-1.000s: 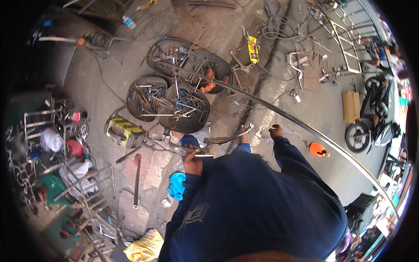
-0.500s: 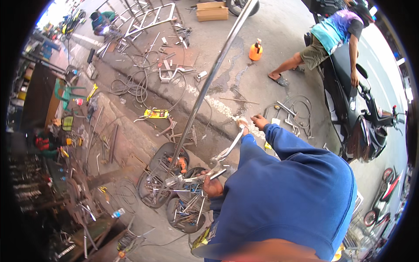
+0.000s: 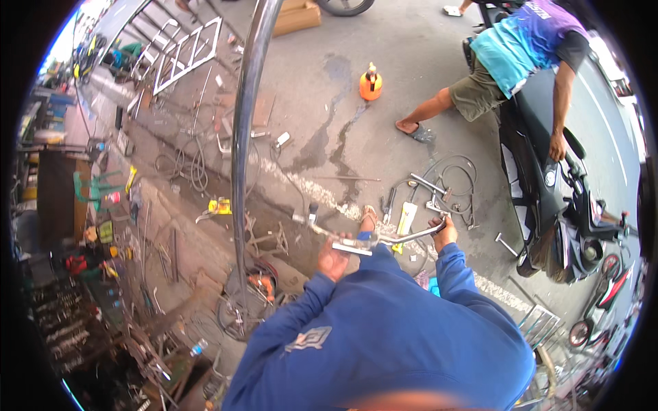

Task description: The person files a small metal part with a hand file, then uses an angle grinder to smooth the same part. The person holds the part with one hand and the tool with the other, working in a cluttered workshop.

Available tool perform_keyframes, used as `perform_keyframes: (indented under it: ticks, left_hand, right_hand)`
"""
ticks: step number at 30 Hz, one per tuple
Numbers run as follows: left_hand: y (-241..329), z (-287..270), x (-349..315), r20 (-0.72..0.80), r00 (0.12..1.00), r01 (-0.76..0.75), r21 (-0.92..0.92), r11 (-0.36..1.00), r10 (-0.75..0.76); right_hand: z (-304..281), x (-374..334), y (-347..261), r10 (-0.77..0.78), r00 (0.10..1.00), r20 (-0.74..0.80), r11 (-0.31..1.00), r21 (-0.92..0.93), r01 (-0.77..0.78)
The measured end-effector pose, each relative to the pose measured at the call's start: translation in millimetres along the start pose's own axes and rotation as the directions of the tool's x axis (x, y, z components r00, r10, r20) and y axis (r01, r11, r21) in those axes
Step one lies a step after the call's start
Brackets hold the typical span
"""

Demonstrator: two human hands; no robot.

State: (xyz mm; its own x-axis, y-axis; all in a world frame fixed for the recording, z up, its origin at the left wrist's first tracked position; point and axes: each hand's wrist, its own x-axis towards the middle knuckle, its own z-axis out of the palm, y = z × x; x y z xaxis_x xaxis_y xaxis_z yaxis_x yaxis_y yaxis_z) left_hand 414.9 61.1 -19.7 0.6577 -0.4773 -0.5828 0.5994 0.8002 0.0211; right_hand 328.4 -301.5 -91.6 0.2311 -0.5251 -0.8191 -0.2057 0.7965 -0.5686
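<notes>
A bent silvery metal bracket (image 3: 408,238), with a rod-like arm and a flat pale plate, spans the space between my hands in front of my body. My left hand (image 3: 332,260) is closed around it near the plate. At the bracket's far right end, the fingers of my right hand (image 3: 445,231) are closed on the tip of the arm. Beyond it on the ground are a welding clamp-like metal tool (image 3: 439,198) with a coiled cable (image 3: 473,179) and a white-and-yellow packet (image 3: 407,218).
A tall metal pole (image 3: 241,144) rises left of my hands. Tool-filled round containers (image 3: 236,315) stand lower left. Ahead are an orange spray bottle (image 3: 371,86) and a white metal frame (image 3: 188,56). At right, another person (image 3: 510,48) leans over a dark scooter (image 3: 538,123).
My right hand, free before, now grips the bracket's right end. Both hands and the bracket have shifted; the bracket lies more level. My view has turned, and the pole appears further left.
</notes>
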Motion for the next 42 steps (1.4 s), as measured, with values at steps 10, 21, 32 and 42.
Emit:
perform_keyframes:
  ticks: [10,21,32,42]
  left_hand:
    - [1,140,75,0.306,0.923,0.083,0.428,0.900,-0.231]
    - [-2,173,151,0.295,0.828,0.443,0.177,0.879,-0.477]
    - [59,109,323,0.086,0.919,0.393,-0.113,0.913,-0.385]
    - [217,128,423,0.277,0.923,0.353,-0.325,0.877,-0.268]
  right_hand:
    - [-74,-20,22,0.206,0.971,0.121,0.927,0.295,-0.233]
    - [-58,-40,60,0.160,0.973,0.165,0.845,0.487,-0.222]
    - [25,31,99,0.239,0.970,-0.052,0.873,0.449,-0.191]
    - [279,120,20,0.334,0.884,-0.328,0.942,0.161,-0.296]
